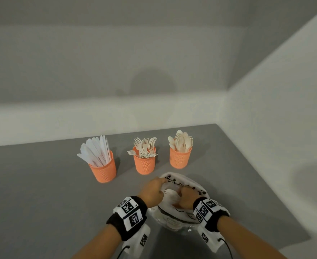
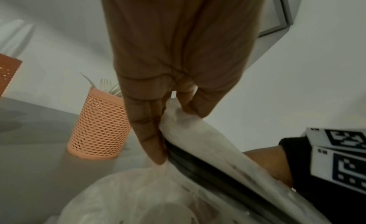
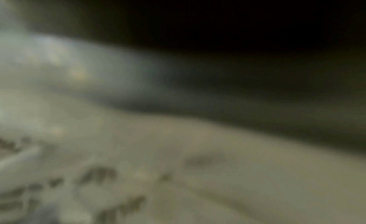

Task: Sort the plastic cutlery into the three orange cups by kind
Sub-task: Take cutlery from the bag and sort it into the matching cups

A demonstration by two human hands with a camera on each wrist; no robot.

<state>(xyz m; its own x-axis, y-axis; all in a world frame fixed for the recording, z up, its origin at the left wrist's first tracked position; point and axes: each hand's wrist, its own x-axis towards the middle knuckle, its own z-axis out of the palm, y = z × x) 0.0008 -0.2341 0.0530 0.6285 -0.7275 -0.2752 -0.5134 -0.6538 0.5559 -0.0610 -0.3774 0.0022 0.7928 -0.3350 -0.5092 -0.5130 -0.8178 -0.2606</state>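
Three orange mesh cups stand in a row: the left cup [image 1: 103, 170] holds white knives [image 1: 96, 150], the middle cup [image 1: 144, 163] forks [image 1: 144, 146], the right cup [image 1: 180, 158] spoons [image 1: 182, 141]. In front of them lies a clear printed plastic bag [image 1: 174, 217]. My left hand [image 1: 160, 182] pinches the bag's far left rim, and the left wrist view shows that pinch on the bag [image 2: 198, 133] by my left hand [image 2: 168, 108]. My right hand [image 1: 183, 190] is curled at the bag's mouth, gripping its plastic. Something pale lies inside the bag; its kind is unclear.
The grey table [image 1: 41, 184] meets white walls behind and to the right of the cups. In the left wrist view the middle cup [image 2: 101, 130] stands close to my left hand. The right wrist view is dark and blurred, showing only printed plastic [image 3: 138, 164].
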